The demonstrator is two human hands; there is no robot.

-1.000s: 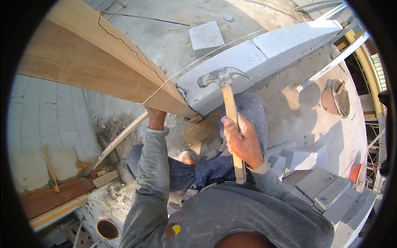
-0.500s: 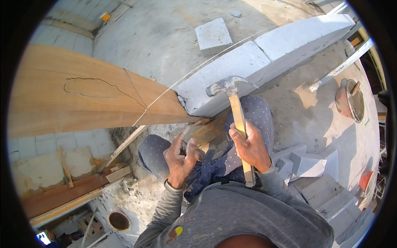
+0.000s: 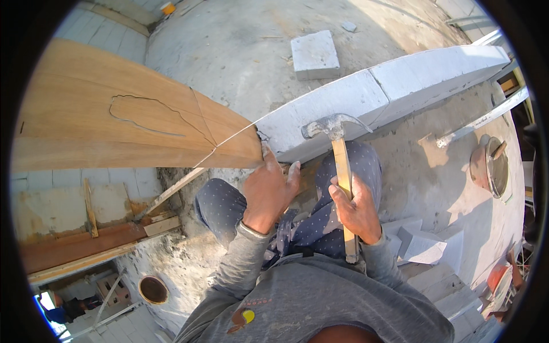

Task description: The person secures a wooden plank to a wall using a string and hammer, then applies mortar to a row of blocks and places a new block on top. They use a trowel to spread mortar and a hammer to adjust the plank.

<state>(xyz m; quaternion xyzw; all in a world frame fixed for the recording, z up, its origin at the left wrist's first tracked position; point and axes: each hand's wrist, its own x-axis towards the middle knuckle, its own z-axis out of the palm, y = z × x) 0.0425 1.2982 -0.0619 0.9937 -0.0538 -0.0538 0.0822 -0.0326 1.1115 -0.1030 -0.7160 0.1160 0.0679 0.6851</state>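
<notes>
Near the middle of the frame we see our right hand [image 3: 355,208] with its grip clamped around the wooden handle of a hammer [image 3: 343,171]. The handle runs almost straight up the picture, and the steel head sits just in front of the lower face of a long white block [image 3: 366,100] that stretches from the centre toward the upper right.

Just left of the hammer, our left hand [image 3: 269,191] reaches up to the near end of that block, where it meets the tip of a wide wooden board [image 3: 114,123] filling the upper left. Its fingers are spread and resting against the block's underside, closed on nothing that we can make out. A thin string [image 3: 229,140] crosses the board's tip and runs to the block's corner.

A square white slab [image 3: 314,54] lies on the concrete floor [image 3: 229,51] at the top. At the right edge sits a reddish bucket [image 3: 489,168].
</notes>
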